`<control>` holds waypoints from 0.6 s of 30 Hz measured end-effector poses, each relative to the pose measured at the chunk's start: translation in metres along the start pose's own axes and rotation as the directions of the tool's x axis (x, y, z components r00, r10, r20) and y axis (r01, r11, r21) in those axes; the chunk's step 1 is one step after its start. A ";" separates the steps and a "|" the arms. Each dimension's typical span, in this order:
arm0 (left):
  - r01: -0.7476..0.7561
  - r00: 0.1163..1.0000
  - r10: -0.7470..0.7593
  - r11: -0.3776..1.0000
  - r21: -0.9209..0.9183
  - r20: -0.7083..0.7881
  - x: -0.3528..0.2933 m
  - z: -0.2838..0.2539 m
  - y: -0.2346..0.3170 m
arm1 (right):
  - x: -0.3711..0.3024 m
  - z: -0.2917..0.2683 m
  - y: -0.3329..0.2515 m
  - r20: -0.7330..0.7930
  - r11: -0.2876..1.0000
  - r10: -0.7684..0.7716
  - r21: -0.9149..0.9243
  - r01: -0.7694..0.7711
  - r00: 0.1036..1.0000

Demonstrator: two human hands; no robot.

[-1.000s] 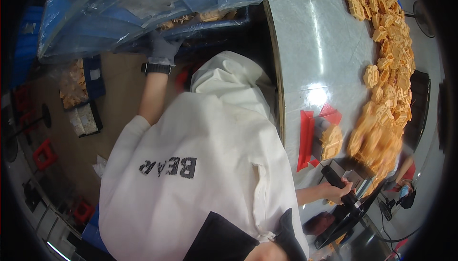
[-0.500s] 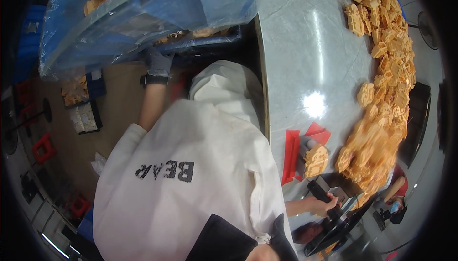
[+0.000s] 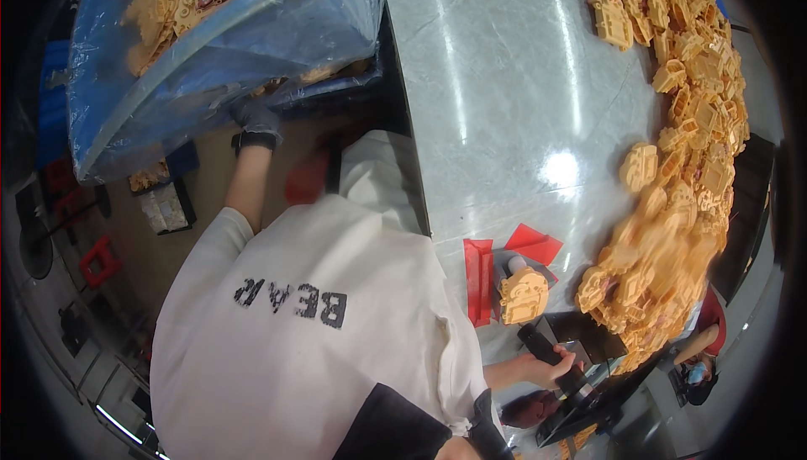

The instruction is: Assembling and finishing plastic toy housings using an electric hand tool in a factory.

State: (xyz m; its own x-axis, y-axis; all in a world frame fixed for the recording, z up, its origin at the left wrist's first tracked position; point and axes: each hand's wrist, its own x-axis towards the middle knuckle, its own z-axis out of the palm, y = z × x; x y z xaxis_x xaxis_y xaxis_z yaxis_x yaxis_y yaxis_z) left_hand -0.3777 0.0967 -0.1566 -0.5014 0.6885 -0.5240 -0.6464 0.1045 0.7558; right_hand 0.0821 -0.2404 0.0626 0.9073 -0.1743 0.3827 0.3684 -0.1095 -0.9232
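Note:
My left hand (image 3: 257, 124), in a grey glove with a black band at the wrist, reaches to the near underside of a large blue bin (image 3: 261, 56) lined with clear plastic. Its fingers are hidden against the plastic. Tan moulded plastic parts (image 3: 181, 18) lie inside the bin. On the right, my bare right hand (image 3: 546, 369) is closed round a black cylindrical tool (image 3: 538, 342) at the table's near side. Beside it, one round tan part (image 3: 525, 296) rests by a small grey fixture and red folded sheets (image 3: 479, 279).
A long heap of tan parts (image 3: 693, 132) runs along the far right of the grey table (image 3: 504, 124). An open box (image 3: 593, 334) stands beside the tool. On the left floor are a red stool (image 3: 101, 262) and crates (image 3: 168, 208). Another person (image 3: 706, 342) sits at far right.
The bin and the table edge have shifted left in view, and more of the bin's inside shows. My left hand has moved slightly left and down. My right hand stays on the black tool.

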 end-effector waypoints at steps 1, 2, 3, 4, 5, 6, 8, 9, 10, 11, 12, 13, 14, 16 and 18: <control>-0.004 1.000 0.004 1.000 0.009 0.006 0.004 -0.005 -0.002 | -0.002 0.001 -0.002 0.000 1.000 -0.002 -0.001 0.002 1.000; -0.008 1.000 0.008 1.000 0.017 0.010 0.007 -0.009 -0.003 | -0.003 0.002 -0.004 0.002 0.999 -0.008 0.033 0.008 1.000; -0.009 1.000 0.008 1.000 0.017 0.005 0.008 -0.011 -0.003 | -0.005 0.004 -0.002 0.008 0.998 -0.013 0.065 0.012 1.000; 0.010 1.000 -0.010 1.000 0.016 0.023 0.006 -0.008 -0.002 | -0.006 -0.001 -0.002 0.024 0.998 -0.023 0.067 0.021 0.999; 0.028 0.999 -0.028 1.000 0.013 0.041 0.007 -0.008 -0.003 | -0.005 -0.003 -0.001 0.032 0.996 -0.033 0.079 0.030 0.999; 0.084 0.995 -0.083 0.996 -0.011 0.060 0.015 -0.012 -0.001 | -0.007 -0.001 0.000 0.051 0.994 -0.039 0.105 0.034 0.998; 0.048 0.999 -0.051 0.992 0.113 0.019 0.015 -0.011 -0.008 | -0.007 -0.005 -0.001 0.083 0.988 -0.049 0.151 0.036 0.995; 0.012 1.000 -0.010 0.972 0.236 -0.012 0.020 -0.009 -0.010 | -0.007 -0.008 0.000 0.083 0.987 -0.052 0.156 0.038 0.995; 0.058 0.997 -0.062 0.995 0.085 0.042 0.055 -0.038 -0.011 | -0.006 -0.009 0.000 0.106 0.985 -0.055 0.166 0.037 0.993; 0.065 0.996 -0.069 0.995 0.076 0.051 0.055 -0.036 -0.017 | -0.008 -0.009 0.000 0.113 0.984 -0.072 0.169 0.052 0.991; -0.014 1.000 0.021 0.960 0.280 -0.021 0.050 -0.033 -0.018 | -0.012 -0.007 -0.002 0.094 0.992 -0.068 0.116 0.057 0.993; -0.075 0.990 0.124 0.877 0.475 -0.073 0.045 -0.029 -0.018 | -0.013 -0.008 -0.003 0.093 0.990 -0.075 0.126 0.063 0.993; -0.077 0.990 0.124 0.882 0.464 -0.071 0.041 -0.027 -0.015 | -0.013 -0.008 -0.003 0.106 0.989 -0.068 0.140 0.053 0.992; -0.142 0.889 0.311 -0.507 0.850 0.335 0.020 -0.028 -0.001 | -0.013 -0.014 -0.003 0.128 0.985 -0.073 0.164 0.051 0.989; -0.147 0.911 0.305 -0.390 0.909 0.279 0.000 -0.022 0.004 | -0.011 -0.019 -0.001 0.121 0.982 -0.081 0.178 0.058 0.989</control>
State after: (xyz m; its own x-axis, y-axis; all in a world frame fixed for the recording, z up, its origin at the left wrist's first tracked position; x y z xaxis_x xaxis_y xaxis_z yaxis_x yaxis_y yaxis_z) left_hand -0.3927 0.0817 -0.1620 -0.4934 0.8589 -0.1373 0.8489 0.5099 0.1390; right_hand 0.0683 -0.2573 0.0597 0.8925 -0.0452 0.4488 0.4508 0.0565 -0.8908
